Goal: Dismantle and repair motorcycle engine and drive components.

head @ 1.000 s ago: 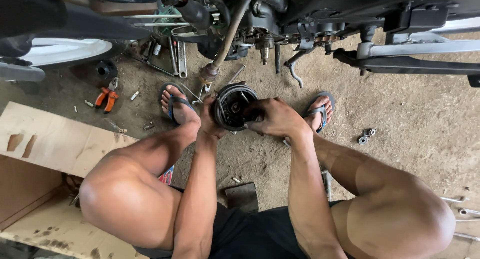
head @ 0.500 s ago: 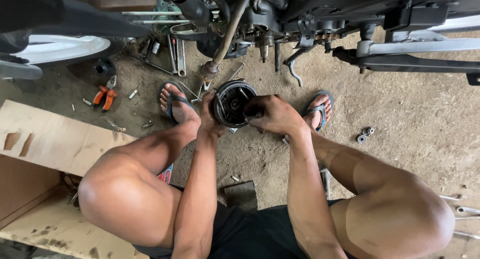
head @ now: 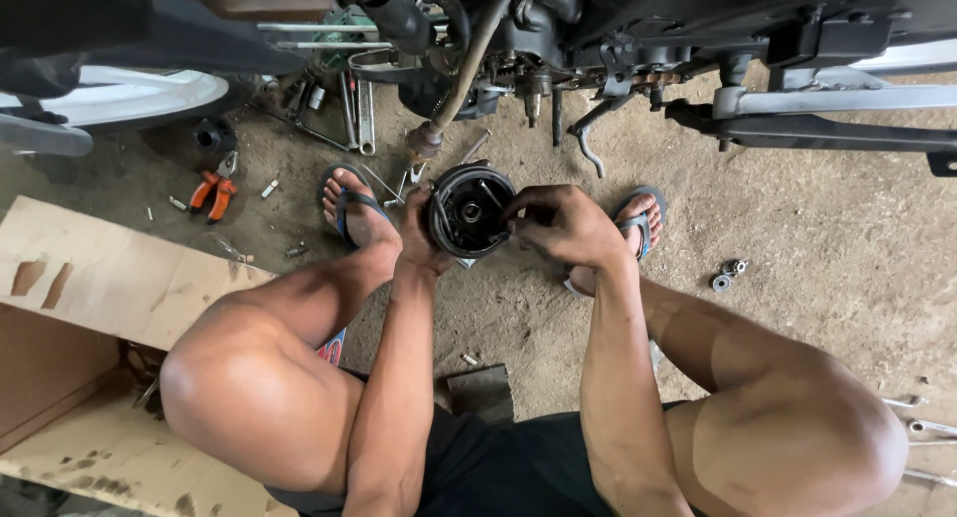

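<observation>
I squat on a dirt floor beside a motorcycle. My left hand (head: 417, 236) grips the left rim of a round black drum-shaped metal part (head: 469, 210) and holds it off the ground between my feet. My right hand (head: 560, 225) is at the part's right edge, fingers curled and pinched into its open face on something too small to make out. The inside of the part shows a centre hub and metal pieces.
The motorcycle's underside, frame and kick lever (head: 588, 138) hang just beyond the part. Orange-handled pliers (head: 213, 191) and wrenches (head: 361, 113) lie at the left. Small washers (head: 726, 276) rest at the right. A flattened cardboard box (head: 95, 278) lies at the left.
The hands and the drum part stay in nearly the same place. My right fingers have shifted slightly at the part's right edge.
</observation>
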